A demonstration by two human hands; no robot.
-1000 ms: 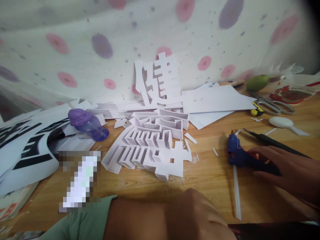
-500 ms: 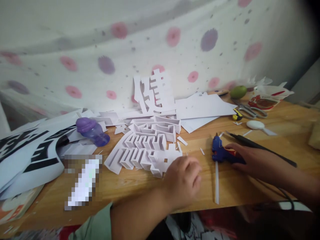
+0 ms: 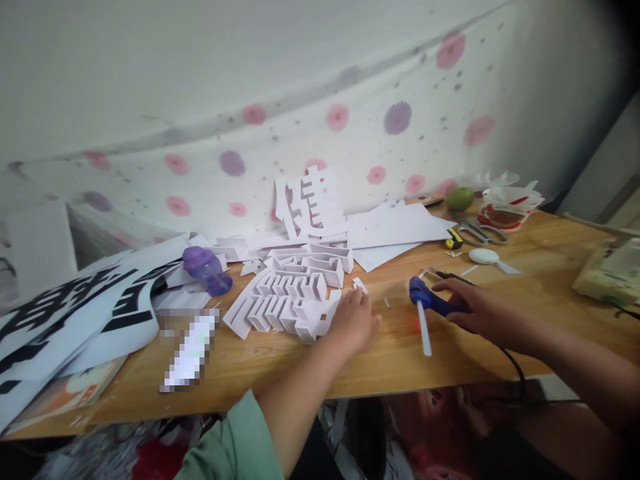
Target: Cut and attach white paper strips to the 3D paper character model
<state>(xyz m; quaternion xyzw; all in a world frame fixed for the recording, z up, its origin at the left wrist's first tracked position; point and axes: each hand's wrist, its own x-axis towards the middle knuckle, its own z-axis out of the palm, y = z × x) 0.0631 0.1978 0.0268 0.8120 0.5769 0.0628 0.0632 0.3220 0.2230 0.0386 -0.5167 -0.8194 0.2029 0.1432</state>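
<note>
My right hand is wrapped round the handle of a blue hot glue gun, held just over the wooden table. A white glue stick juts from the gun toward the table's front edge. My left hand lies palm down beside the raised white letter form, fingers stretched forward. Its fingertips reach a small white strip; whether they grip it is hard to see. The letter form has several thin upright walls and lies on the table.
Behind stands a white cut-out character near white sheets. A purple bottle and black-printed sheets are at left. To the right lie scissors, a yellow cutter, a white spoon and a plastic tub.
My left hand has stretched forward from a loosely curled pose to the small strip. The glue gun, in my right hand, has turned and come off the table. The camera view has shifted.
</note>
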